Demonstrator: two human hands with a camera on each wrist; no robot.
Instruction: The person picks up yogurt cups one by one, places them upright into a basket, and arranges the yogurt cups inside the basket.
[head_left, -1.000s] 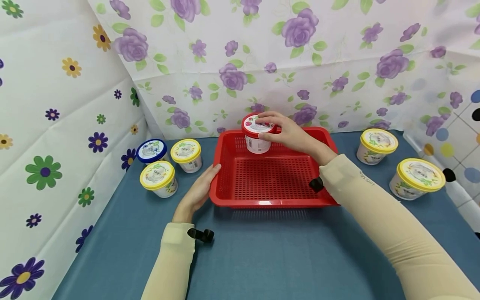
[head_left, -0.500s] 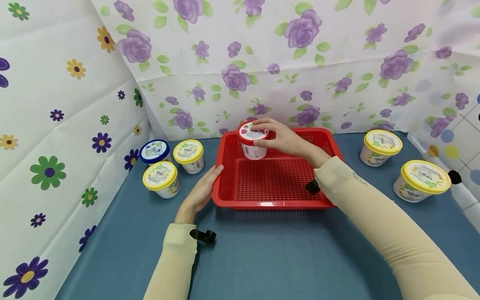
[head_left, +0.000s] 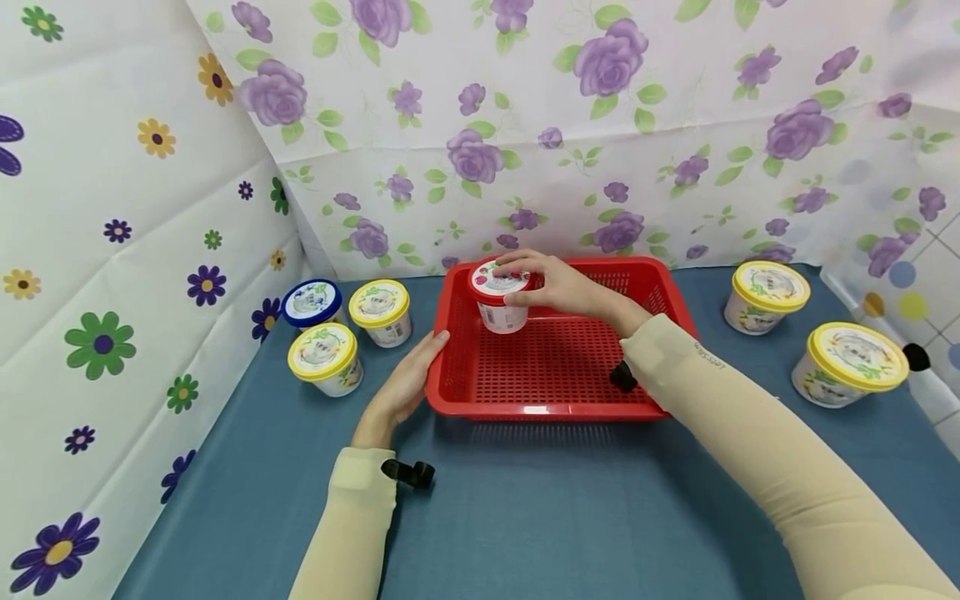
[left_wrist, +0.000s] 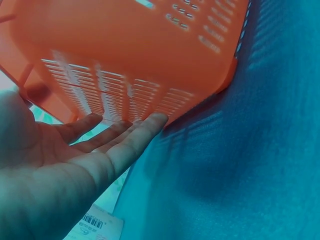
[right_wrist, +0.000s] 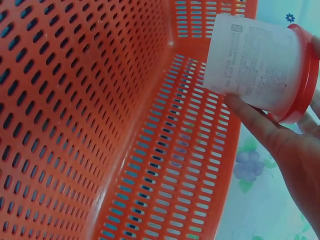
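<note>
My right hand (head_left: 566, 287) grips a white paper tub with a red lid (head_left: 501, 318) over the back left part of a red plastic basket (head_left: 555, 411). In the right wrist view the printed tub (right_wrist: 255, 65) is above the basket's slotted floor, its bottom apart from it, with a finger along its side. My left hand (head_left: 405, 379) is at the basket's left side. The left wrist view shows that hand (left_wrist: 85, 160) with fingers stretched out against the slotted outer wall (left_wrist: 150, 95). Its thumb is mostly hidden there.
Left of the basket stand a blue-lidded tub (head_left: 311, 302) and two yellow-lidded tubs (head_left: 322, 352), (head_left: 380, 304). Two more yellow-lidded tubs (head_left: 768, 287), (head_left: 851, 367) stand at the right. A flowered curtain (head_left: 360, 142) hangs behind the blue tablecloth (head_left: 525, 508).
The right hand has brought the red-lidded tub downward and slightly left, from the basket's back rim to lower inside it. The left hand has stayed at the basket's side.
</note>
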